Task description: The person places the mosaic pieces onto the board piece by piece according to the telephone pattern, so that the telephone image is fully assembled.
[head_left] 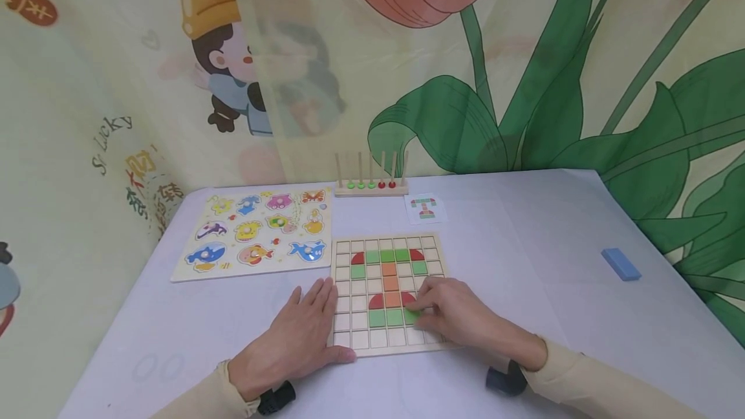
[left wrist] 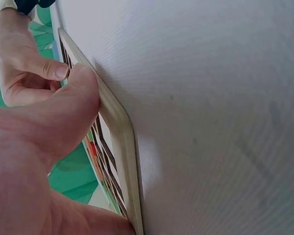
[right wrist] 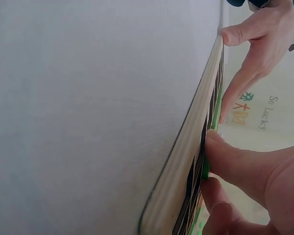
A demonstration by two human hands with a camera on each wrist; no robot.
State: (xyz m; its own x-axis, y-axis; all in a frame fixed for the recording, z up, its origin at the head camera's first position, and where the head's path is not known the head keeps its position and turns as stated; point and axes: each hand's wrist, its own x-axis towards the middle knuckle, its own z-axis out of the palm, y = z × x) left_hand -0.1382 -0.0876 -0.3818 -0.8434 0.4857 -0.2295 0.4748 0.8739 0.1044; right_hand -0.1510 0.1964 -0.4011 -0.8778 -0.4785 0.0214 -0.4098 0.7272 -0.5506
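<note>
A wooden grid board (head_left: 343, 340) lies on the table, holding green, orange and red tiles in some of its squares. My right hand (head_left: 460, 309) pinches a green tile (right wrist: 206, 167) between thumb and fingers at the right end of the lower green row. Flat along the board's left edge rests my left hand (head_left: 297, 335), its fingers extended and its thumb at the front corner. Beyond the board lies a pattern card (head_left: 424, 209) showing a similar figure of coloured shapes. The fingers of the right hand partly hide that green tile in the head view.
To the left lies a sea-animal knob puzzle (head_left: 227, 267). A wooden counting rack (head_left: 372, 191) with green and red beads stands at the back. Over on the right is a blue block (head_left: 621, 264). Printed cloth (head_left: 314, 83) hangs behind the white table (head_left: 524, 238).
</note>
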